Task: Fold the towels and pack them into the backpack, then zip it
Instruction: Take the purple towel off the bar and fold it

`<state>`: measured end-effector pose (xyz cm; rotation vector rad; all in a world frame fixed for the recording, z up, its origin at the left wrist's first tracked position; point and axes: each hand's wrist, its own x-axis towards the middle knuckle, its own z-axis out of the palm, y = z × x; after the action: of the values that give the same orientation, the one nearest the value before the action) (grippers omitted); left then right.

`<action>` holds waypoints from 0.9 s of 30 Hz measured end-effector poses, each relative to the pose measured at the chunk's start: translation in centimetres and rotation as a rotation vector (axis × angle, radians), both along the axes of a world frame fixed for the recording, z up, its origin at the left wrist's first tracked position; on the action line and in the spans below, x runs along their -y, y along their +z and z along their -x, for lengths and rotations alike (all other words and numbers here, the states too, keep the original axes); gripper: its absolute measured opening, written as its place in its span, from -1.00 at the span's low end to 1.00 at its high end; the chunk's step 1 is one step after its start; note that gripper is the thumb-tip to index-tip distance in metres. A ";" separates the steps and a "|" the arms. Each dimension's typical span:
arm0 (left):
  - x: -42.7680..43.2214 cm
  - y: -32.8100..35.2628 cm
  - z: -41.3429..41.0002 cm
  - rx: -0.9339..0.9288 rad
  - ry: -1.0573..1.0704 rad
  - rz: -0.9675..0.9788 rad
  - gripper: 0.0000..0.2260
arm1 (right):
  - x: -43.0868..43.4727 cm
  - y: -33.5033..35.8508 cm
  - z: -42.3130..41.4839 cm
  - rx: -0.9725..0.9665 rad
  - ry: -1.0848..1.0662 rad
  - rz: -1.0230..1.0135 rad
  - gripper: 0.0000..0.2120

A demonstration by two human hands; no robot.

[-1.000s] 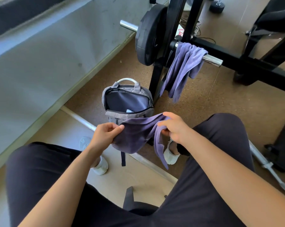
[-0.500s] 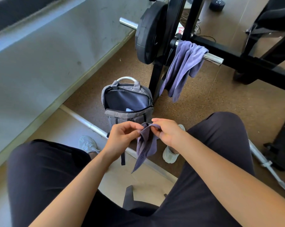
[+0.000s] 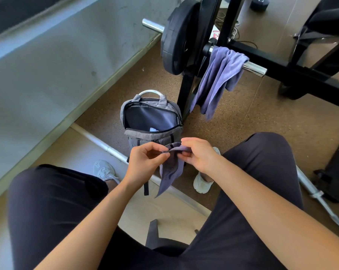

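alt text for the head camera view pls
Seen from above, a seated person's left hand and right hand pinch the top edge of a small purple towel hanging between their knees. An open grey backpack stands on the floor just beyond, and a second towel is draped over a barbell.

A: Floor?
B: Brown speckled floor point(image 3: 252, 117). A pale mat point(image 3: 83, 156) lies over it at lower left, and a chrome bar point(image 3: 98, 141) lies along the mat's edge.
A: Wall?
B: Grey wall point(image 3: 48, 65), scuffed, with a light skirting at its foot. There is a dark band at top left, too blurred to identify.
A: Equipment?
B: Black rack upright point(image 3: 186, 90) standing on the speckled floor. Black weight plate point(image 3: 176, 38) on a chrome sleeve point(image 3: 152, 25). Black frame beam point(image 3: 301, 75) running right. Dark padded bench point(image 3: 330, 18) at top right. Second chrome bar point(image 3: 324, 203) on the floor, far right.
A: Light?
B: Bright, strongest on the floor at top.
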<state>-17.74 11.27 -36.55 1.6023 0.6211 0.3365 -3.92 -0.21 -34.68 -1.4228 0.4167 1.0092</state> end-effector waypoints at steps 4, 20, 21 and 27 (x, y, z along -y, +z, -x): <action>-0.6 0.1 0.2 -0.004 -0.036 -0.002 -0.81 | 1.0 -0.2 -0.9 0.721 0.401 0.352 -0.64; -2.2 1.0 1.1 0.044 -0.129 -0.004 -0.75 | 0.8 0.9 1.2 0.731 1.010 -0.045 -0.89; -2.1 1.0 1.1 0.054 -0.132 0.027 -0.74 | 0.8 1.0 1.0 0.715 0.997 -0.044 -0.91; -2.0 0.9 0.7 0.003 -0.216 0.332 -0.81 | 1.8 1.2 0.0 0.749 0.906 -0.143 -0.85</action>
<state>-18.41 13.30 -35.70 1.3333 0.4681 0.0702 -3.93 -1.97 -33.53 -1.7538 -0.9055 1.0566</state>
